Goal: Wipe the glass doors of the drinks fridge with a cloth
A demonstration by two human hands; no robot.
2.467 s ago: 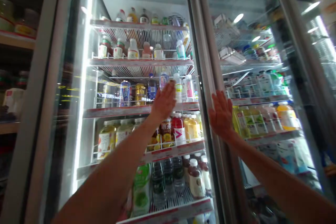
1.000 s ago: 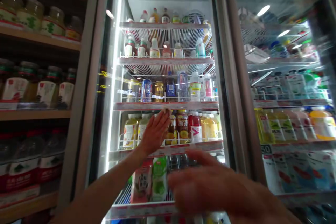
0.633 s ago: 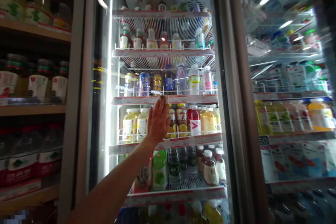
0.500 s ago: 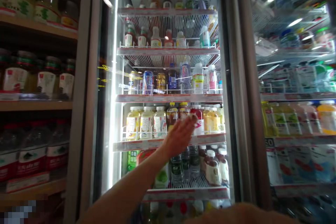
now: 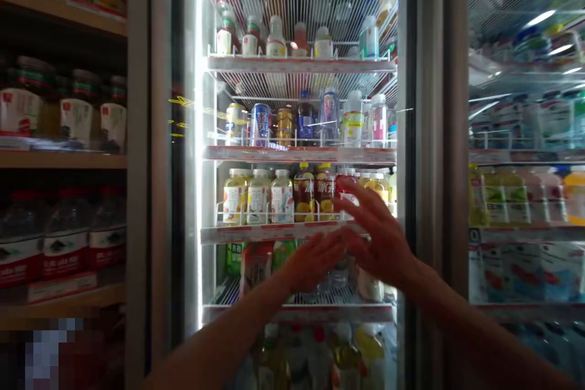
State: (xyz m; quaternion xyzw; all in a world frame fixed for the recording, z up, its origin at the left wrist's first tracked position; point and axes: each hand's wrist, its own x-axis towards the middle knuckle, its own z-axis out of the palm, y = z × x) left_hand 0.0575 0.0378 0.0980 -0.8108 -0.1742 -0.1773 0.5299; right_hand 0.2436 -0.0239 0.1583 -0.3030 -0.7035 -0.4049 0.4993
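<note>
Both hands are raised before a lit drinks fridge [image 5: 299, 65], fingers stretched and holding nothing. My left hand [image 5: 315, 261] lies flat below the fourth shelf edge [image 5: 256, 233]. Close beside it, partly overlapping in view, my right hand [image 5: 381, 237] has its fingers spread and slightly smeared. Behind them stand brown iced tea bottles [image 5: 314, 194] with yellow caps and a red drink bottle [image 5: 346, 181], partly covered by the right fingers. Pale yellow bottles [image 5: 258, 198] stand further left. The hands hide much of the shelf below, including some bottles.
Blue and gold cans [image 5: 260, 125] share a higher shelf with bottles. At left, wooden shelves [image 5: 64, 160] carry juice bottles and red-labelled water bottles [image 5: 66, 237]. A metal frame [image 5: 441, 152] divides this fridge from another stocked section at right. Reflections show on glass.
My right hand has risen into view from the bottom edge. My left hand has moved lower against the shelves. The view has shifted, with the fridge shelves now higher.
</note>
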